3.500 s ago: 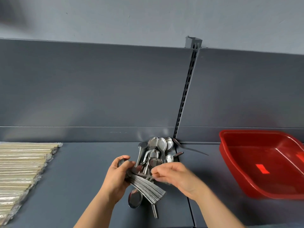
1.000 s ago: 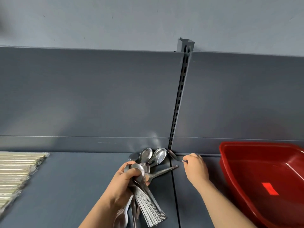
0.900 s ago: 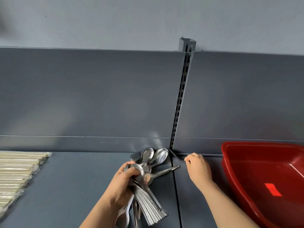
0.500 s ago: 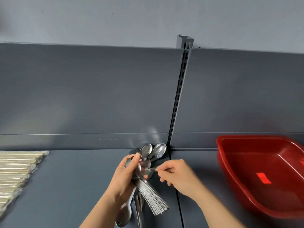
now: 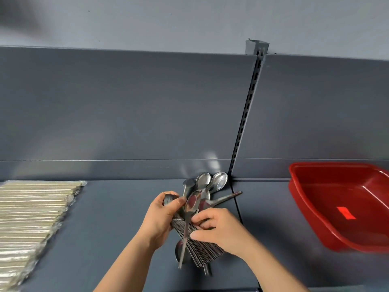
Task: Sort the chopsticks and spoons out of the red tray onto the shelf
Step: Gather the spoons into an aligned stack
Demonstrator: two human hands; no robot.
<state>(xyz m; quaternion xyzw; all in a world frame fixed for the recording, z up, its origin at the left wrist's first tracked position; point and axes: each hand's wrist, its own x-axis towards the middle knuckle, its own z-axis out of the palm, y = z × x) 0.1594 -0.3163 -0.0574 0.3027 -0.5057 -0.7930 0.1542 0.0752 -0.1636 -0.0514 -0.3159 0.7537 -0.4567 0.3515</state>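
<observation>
Red tray (image 5: 300, 200) shows bright patch (image 5: 346, 212) inside; left hand (image 5: 160, 218) and right hand (image 5: 221, 230) grip spoons (image 5: 207, 248).

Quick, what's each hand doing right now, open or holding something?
Left hand: closed, gripping the bundle of spoons.
Right hand: closed, fingers pinching a single spoon against that bundle.

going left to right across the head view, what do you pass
wrapped chopsticks -> left hand gripping the spoon bundle -> right hand, also on the bundle -> red tray
</observation>
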